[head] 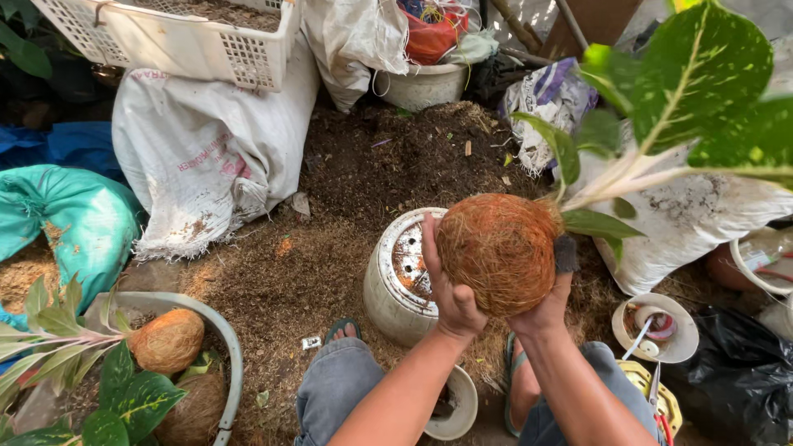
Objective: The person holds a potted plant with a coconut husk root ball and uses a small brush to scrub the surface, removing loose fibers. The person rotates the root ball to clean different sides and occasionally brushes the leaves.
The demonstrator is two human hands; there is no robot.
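A round ball of orange-brown coconut fibre point(498, 250) wraps the roots of a plant whose pale stems and green speckled leaves point(694, 91) point to the upper right. My left hand point(448, 285) cups the ball's left side and my right hand point(551, 301) holds it from below right. Both hands keep it above an overturned pale ceramic pot point(395, 281) with drain holes in its base. My knees in grey trousers and sandalled feet frame the lower view.
A grey basin point(221, 330) at lower left holds two more fibre-wrapped plants point(169, 340). A soil heap point(413, 157), white sacks point(206, 149), a teal bag point(78, 219), a white crate point(178, 33), string spools point(657, 326) and a black bag point(739, 384) surround me.
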